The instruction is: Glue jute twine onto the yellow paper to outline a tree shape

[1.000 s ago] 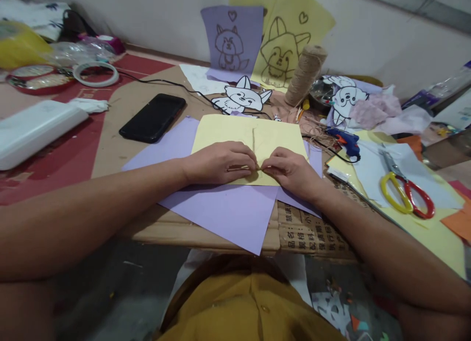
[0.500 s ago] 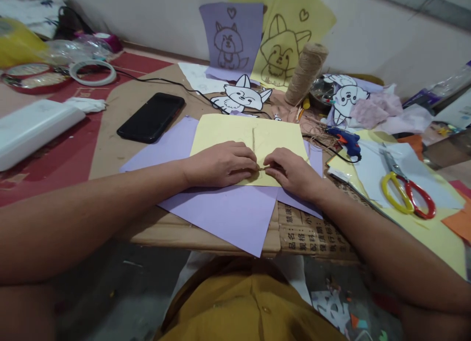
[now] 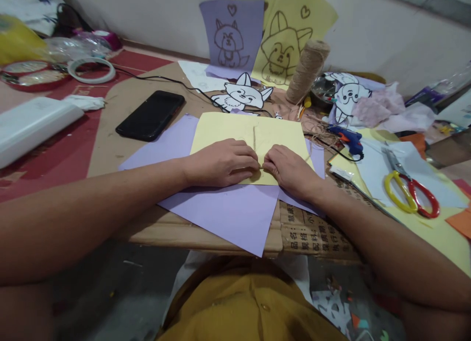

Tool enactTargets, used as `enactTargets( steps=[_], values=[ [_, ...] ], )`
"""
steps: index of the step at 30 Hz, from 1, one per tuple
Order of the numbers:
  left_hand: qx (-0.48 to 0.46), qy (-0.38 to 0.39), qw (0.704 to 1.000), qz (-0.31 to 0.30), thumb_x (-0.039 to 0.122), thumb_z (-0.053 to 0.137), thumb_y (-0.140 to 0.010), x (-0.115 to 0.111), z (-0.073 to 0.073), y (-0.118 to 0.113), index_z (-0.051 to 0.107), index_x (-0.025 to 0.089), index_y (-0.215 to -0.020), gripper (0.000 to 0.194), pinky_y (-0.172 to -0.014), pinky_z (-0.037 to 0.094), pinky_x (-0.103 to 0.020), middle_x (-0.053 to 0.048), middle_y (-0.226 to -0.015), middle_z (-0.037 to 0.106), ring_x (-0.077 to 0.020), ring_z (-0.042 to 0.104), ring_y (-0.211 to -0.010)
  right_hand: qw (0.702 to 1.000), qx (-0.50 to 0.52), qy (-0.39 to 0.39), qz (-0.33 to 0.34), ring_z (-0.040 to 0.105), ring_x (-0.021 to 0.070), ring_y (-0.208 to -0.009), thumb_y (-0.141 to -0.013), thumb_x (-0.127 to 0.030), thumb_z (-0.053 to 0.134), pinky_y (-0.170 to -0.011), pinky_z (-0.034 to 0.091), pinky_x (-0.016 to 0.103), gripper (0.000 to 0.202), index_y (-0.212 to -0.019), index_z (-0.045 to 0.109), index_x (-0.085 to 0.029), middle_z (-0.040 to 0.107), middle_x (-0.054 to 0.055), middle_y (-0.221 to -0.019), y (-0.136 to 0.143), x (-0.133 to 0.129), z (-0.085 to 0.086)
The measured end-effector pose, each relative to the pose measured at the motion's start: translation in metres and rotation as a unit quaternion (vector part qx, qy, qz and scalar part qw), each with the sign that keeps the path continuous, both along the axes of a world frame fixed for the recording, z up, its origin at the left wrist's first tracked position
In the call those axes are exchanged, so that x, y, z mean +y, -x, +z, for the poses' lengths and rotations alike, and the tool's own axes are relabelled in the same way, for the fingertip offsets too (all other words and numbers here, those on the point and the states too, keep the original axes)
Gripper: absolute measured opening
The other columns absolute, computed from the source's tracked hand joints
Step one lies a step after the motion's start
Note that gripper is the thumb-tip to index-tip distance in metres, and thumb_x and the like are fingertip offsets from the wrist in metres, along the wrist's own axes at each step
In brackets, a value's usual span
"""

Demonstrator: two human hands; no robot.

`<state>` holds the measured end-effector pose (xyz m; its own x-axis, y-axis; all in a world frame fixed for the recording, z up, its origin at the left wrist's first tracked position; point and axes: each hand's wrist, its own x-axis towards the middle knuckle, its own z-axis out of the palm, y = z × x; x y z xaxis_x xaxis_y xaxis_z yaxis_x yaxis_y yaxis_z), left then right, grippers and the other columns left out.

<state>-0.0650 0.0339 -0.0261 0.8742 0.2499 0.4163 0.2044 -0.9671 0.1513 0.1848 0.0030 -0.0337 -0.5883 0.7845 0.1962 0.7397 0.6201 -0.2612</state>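
Observation:
A yellow sheet of paper [image 3: 217,130] lies on top of purple paper [image 3: 228,211] at the table's front. Up its middle runs a straight piece of brown twine [image 3: 254,137]. My left hand [image 3: 233,162] rests on the yellow sheet, fingertips pinched on a short bit of twine at the lower end of that line. Facing it, my right hand [image 3: 283,167] grips the same bit from the right, its fingers curled. Only a tiny stretch of the twine shows between the two hands. A loose strand trails off right of my right hand.
A black phone [image 3: 150,115] lies left of the papers. Behind them are a fox cutout [image 3: 243,91] and an upright twine spool [image 3: 308,71]. To the right are a blue glue gun [image 3: 348,140] and red-and-yellow scissors [image 3: 410,186]. A tape roll [image 3: 91,70] sits far left.
My right hand has moved slightly left, closer to my left hand, and its fingers have closed in more. Less of the twine shows between them.

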Motion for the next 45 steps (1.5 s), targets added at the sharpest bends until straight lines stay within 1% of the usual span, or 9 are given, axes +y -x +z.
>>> enactTargets(
  steps=[6, 11, 18, 24, 30, 34, 38, 41, 45],
  values=[
    [-0.004, -0.022, 1.000, -0.014, 0.023, 0.056, -0.108, -0.001, 0.003, -0.001, 0.079, 0.018, -0.110, 0.024, -0.090, 0.053, -0.036, -0.011, -0.114, 0.080, -0.0227, 0.070, -0.100, 0.999, -0.009, -0.012, -0.033, 0.055, 0.0261, -0.091, -0.107, -0.022, 0.056, -0.082, 0.043, 0.038, 0.017, -0.090, 0.056, -0.023, 0.067, 0.010, -0.097, 0.006, -0.002, 0.000],
    [0.005, -0.010, 1.000, -0.006, 0.026, 0.054, -0.109, 0.000, 0.003, -0.001, 0.080, 0.019, -0.109, 0.026, -0.091, 0.054, -0.036, -0.011, -0.116, 0.080, -0.0224, 0.070, -0.100, 0.999, 0.013, -0.009, -0.050, 0.054, 0.0245, -0.087, -0.106, -0.022, 0.058, -0.078, 0.040, 0.036, 0.022, -0.084, 0.053, -0.024, 0.065, 0.008, -0.092, 0.008, -0.005, 0.004],
    [-0.012, -0.020, 1.000, -0.019, 0.023, 0.056, -0.107, 0.000, 0.003, 0.000, 0.081, 0.018, -0.105, 0.025, -0.089, 0.054, -0.035, -0.011, -0.115, 0.080, -0.0214, 0.070, -0.097, 0.998, 0.018, -0.015, -0.059, 0.052, 0.0227, -0.085, -0.106, -0.021, 0.060, -0.077, 0.037, 0.035, 0.025, -0.082, 0.054, -0.023, 0.064, 0.007, -0.090, 0.010, -0.008, 0.006],
    [-0.008, -0.006, 1.000, -0.008, 0.023, 0.056, -0.107, -0.001, 0.003, 0.001, 0.081, 0.018, -0.102, 0.026, -0.090, 0.054, -0.035, -0.011, -0.116, 0.081, -0.0215, 0.071, -0.098, 0.997, -0.005, -0.002, -0.079, 0.053, 0.0223, -0.086, -0.107, -0.025, 0.063, -0.078, 0.036, 0.033, 0.026, -0.082, 0.056, -0.022, 0.064, 0.007, -0.090, 0.013, -0.010, 0.011],
    [-0.035, 0.023, 0.999, 0.013, 0.019, 0.057, -0.105, -0.003, 0.000, 0.003, 0.078, 0.018, -0.108, 0.021, -0.092, 0.056, -0.034, -0.008, -0.109, 0.083, -0.0208, 0.073, -0.099, 0.997, -0.003, 0.004, -0.076, 0.053, 0.0222, -0.087, -0.108, -0.028, 0.062, -0.078, 0.036, 0.033, 0.027, -0.082, 0.058, -0.022, 0.063, 0.006, -0.090, 0.013, -0.009, 0.012],
    [-0.020, -0.012, 1.000, -0.006, 0.018, 0.057, -0.104, -0.002, 0.001, 0.002, 0.078, 0.018, -0.111, 0.022, -0.092, 0.056, -0.034, -0.009, -0.113, 0.082, -0.0217, 0.071, -0.100, 0.997, 0.005, 0.009, -0.079, 0.052, 0.0215, -0.086, -0.107, -0.027, 0.063, -0.078, 0.036, 0.032, 0.029, -0.080, 0.055, -0.022, 0.062, 0.005, -0.088, 0.013, -0.009, 0.011],
    [-0.005, -0.043, 0.999, -0.022, 0.016, 0.056, -0.103, -0.001, 0.003, 0.000, 0.079, 0.016, -0.109, 0.024, -0.090, 0.055, -0.035, -0.011, -0.114, 0.081, -0.0224, 0.070, -0.098, 0.997, 0.013, 0.013, -0.080, 0.051, 0.0209, -0.085, -0.107, -0.027, 0.063, -0.077, 0.035, 0.032, 0.031, -0.078, 0.052, -0.023, 0.061, 0.004, -0.087, 0.013, -0.008, 0.011],
    [-0.010, -0.037, 0.999, -0.020, 0.015, 0.058, -0.102, -0.002, 0.003, 0.001, 0.079, 0.017, -0.107, 0.022, -0.090, 0.055, -0.034, -0.011, -0.113, 0.081, -0.0219, 0.071, -0.098, 0.997, 0.013, 0.013, -0.077, 0.050, 0.0206, -0.084, -0.107, -0.027, 0.063, -0.076, 0.035, 0.032, 0.034, -0.076, 0.050, -0.023, 0.059, 0.004, -0.085, 0.013, -0.008, 0.011],
    [-0.029, 0.000, 1.000, 0.000, 0.015, 0.060, -0.102, -0.003, 0.001, 0.001, 0.079, 0.018, -0.107, 0.020, -0.091, 0.055, -0.033, -0.009, -0.111, 0.082, -0.0209, 0.072, -0.099, 0.997, 0.012, 0.017, -0.074, 0.049, 0.0201, -0.083, -0.107, -0.025, 0.062, -0.076, 0.034, 0.032, 0.036, -0.074, 0.047, -0.023, 0.058, 0.003, -0.083, 0.014, -0.007, 0.012]
  ],
)
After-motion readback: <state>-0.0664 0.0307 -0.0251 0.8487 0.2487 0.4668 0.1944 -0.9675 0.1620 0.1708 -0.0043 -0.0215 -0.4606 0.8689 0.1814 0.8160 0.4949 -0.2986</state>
